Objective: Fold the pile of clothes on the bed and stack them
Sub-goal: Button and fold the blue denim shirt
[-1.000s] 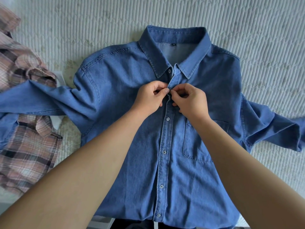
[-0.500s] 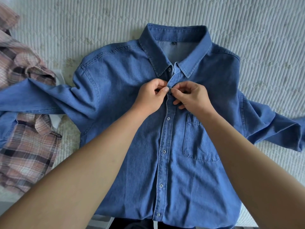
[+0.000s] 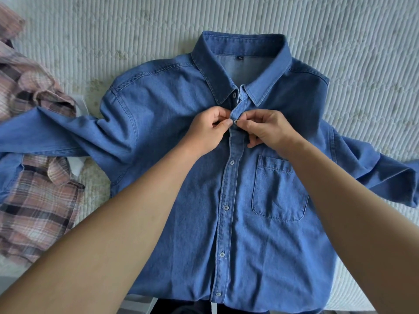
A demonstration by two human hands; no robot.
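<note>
A blue denim shirt [image 3: 267,234] lies face up on the bed, collar away from me, sleeves spread to both sides. Several lower buttons on its placket are fastened. My left hand [image 3: 205,130] pinches the left edge of the placket just below the collar. My right hand [image 3: 269,130] pinches the right edge of the placket at the second button, thumb and forefinger meeting my left fingertips. The top collar button is undone.
A pink and brown plaid shirt [image 3: 34,189] lies crumpled at the left, partly under the denim sleeve. The ribbed white bedcover [image 3: 136,30] stretches beyond the collar and to the right. The bed's near edge runs along the bottom of the view.
The second button now shows between my fingertips at the placket. Both hands have stayed at the same spot below the collar.
</note>
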